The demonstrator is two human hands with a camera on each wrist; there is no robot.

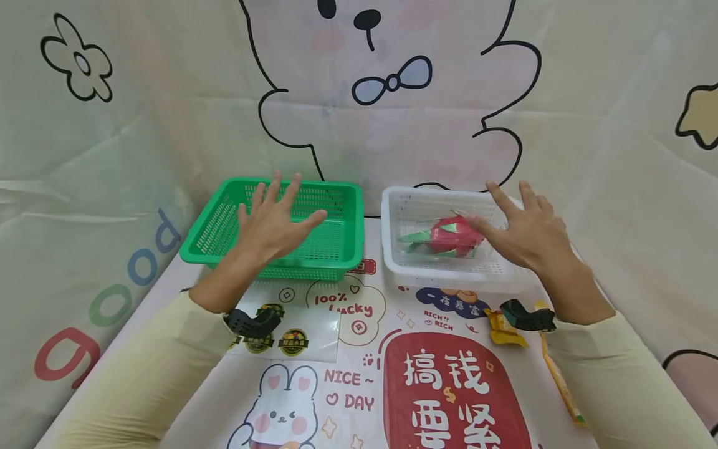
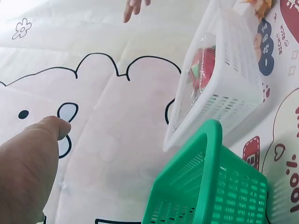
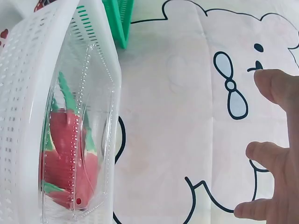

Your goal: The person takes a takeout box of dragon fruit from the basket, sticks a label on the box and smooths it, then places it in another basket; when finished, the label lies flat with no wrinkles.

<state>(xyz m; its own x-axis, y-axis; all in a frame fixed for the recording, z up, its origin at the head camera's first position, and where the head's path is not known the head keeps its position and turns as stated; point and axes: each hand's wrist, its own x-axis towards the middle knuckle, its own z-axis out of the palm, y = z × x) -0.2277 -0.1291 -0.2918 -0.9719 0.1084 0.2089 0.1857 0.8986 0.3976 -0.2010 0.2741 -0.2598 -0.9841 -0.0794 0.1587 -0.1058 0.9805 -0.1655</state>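
With fingers spread, my left hand (image 1: 273, 229) hovers over the green plastic basket (image 1: 359, 237) and holds nothing. My right hand (image 1: 530, 234) is likewise spread above the right side of the white plastic basket (image 1: 387, 249), also holding nothing. Inside the white basket lies a red dragon fruit (image 1: 455, 236) with green scales, in clear plastic packaging; the right wrist view shows the dragon fruit (image 3: 70, 144) up close. The part of the green basket that shows past my left hand has nothing in it.
A clear bag (image 1: 322, 340) with round black-and-gold stickers lies in front of the green basket. Near my right wrist lies a small yellow packet (image 1: 506, 330), with a longer yellow packet (image 1: 563, 380) partly under the forearm. A printed curtain (image 1: 449, 125) hangs behind both baskets.
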